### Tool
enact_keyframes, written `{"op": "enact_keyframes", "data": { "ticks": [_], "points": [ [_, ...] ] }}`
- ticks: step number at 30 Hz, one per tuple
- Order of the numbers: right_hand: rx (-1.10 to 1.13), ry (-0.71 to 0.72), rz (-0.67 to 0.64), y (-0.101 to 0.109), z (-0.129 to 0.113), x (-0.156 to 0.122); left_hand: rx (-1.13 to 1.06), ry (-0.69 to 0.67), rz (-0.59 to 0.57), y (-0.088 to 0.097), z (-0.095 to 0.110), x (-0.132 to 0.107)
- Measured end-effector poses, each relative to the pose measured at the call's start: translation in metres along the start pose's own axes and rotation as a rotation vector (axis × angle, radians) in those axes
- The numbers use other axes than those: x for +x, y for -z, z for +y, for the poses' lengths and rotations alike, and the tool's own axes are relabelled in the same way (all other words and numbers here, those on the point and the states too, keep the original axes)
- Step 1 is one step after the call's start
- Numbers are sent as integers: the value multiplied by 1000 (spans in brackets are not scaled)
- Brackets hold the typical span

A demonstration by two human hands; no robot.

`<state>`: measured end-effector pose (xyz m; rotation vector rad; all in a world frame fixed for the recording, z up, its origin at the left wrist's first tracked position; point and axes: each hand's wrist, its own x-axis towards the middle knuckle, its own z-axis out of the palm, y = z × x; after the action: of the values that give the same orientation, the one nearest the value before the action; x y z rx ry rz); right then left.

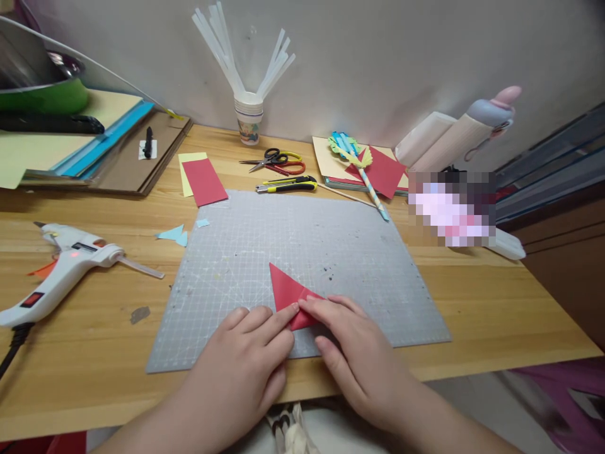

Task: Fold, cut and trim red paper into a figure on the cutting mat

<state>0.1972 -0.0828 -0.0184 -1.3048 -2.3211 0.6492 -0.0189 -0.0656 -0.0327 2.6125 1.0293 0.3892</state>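
A folded piece of red paper [286, 289] lies near the front of the grey cutting mat [246, 239], one pointed corner aimed away from me. My left hand [250, 353] has its fingers curled, with the index fingertip pressing on the paper's middle. From the other side, my right hand [352, 353] presses the paper's right part with its fingertips, its thumb apart and lower. The two index fingertips almost meet at the fold. Part of the paper is hidden under my right fingers.
A white glue gun [70, 265] lies at the left, near blue paper scraps [174, 234]. Beyond the mat are red cardstock [205, 181], scissors [274, 161], a utility knife [287, 185] and paper cups [248, 120] holding glue sticks. A paper flower [352, 151] rests at back right.
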Motion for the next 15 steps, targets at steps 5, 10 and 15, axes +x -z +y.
{"op": "enact_keyframes", "data": {
  "ticks": [5,10,15],
  "points": [
    [-97,-35,-31,-15,3,-2,73,2,71,0,1,-5],
    [-76,-59,-13,-10,2,5,84,75,250,2,3,-22],
    [-85,-66,-24,-8,-1,6,119,89,231,-3,5,-30]
  ]
}}
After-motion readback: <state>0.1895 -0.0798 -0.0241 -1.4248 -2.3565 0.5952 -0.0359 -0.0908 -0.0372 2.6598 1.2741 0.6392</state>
